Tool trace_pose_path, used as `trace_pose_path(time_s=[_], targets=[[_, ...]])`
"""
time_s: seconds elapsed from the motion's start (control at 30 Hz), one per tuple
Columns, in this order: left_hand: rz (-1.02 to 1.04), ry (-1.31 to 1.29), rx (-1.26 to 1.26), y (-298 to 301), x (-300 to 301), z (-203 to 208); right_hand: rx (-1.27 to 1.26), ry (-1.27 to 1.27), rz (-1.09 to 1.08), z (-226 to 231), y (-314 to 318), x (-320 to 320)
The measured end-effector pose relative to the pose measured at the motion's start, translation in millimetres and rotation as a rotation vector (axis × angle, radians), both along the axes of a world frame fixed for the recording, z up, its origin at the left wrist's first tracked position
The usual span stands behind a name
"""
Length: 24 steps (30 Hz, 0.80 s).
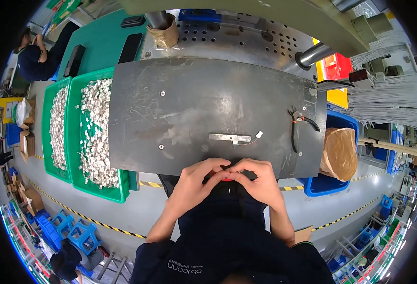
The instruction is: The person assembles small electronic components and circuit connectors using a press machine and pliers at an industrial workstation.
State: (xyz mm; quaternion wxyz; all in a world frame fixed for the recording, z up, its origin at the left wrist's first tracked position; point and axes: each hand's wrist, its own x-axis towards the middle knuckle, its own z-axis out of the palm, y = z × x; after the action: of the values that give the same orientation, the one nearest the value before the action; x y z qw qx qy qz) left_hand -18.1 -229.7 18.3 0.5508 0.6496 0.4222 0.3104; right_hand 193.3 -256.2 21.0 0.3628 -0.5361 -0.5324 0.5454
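Factory floor with striped tape, dark steel bench [194, 94] ahead. Left hand [196, 182] and right hand [260, 182] meet at the near bench edge, fingertips pinched closed on a small red part [225, 177], mostly hidden. Looks like fitting or fiddling with it; next move needs fine grip. Beyond: metal bar with wired connector [232, 137], cutting pliers [299, 124] right, green bins of white parts [94, 132] left. Nothing blocks.

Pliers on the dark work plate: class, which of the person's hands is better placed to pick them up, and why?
Probably the right hand: the pliers lie on the plate's right side, nearer it than the left hand. Both hands are together pinching a small red part.
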Motion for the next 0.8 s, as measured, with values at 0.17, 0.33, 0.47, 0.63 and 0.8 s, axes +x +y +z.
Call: trace_pose_path(time_s=[0.17, 0.33, 0.47, 0.63, 0.8], targets=[[0.030, 0.039, 0.080, 4.4, 3.5, 4.2, 0.251, -0.227, 0.021, 1.0, 6.4, 3.1], [0.058, 0.054, -0.010, 2.0, 8.0, 9.1, 0.297, -0.174, -0.033, -1.3, 2.2, 2.1], [0.152, -0.007, -0.091, -4.0, 7.9, 7.3, 0.282, -0.094, -0.042, -7.4, -4.8, 5.1], [0.210, -0.076, -0.166, -4.7, 4.8, 9.4, 0.185, 0.041, -0.023, -9.6, -16.2, -4.0], [0.183, -0.073, -0.142, -4.1, -1.1, 15.5, 0.092, 0.118, 0.043, -7.3, -19.5, -20.6]])
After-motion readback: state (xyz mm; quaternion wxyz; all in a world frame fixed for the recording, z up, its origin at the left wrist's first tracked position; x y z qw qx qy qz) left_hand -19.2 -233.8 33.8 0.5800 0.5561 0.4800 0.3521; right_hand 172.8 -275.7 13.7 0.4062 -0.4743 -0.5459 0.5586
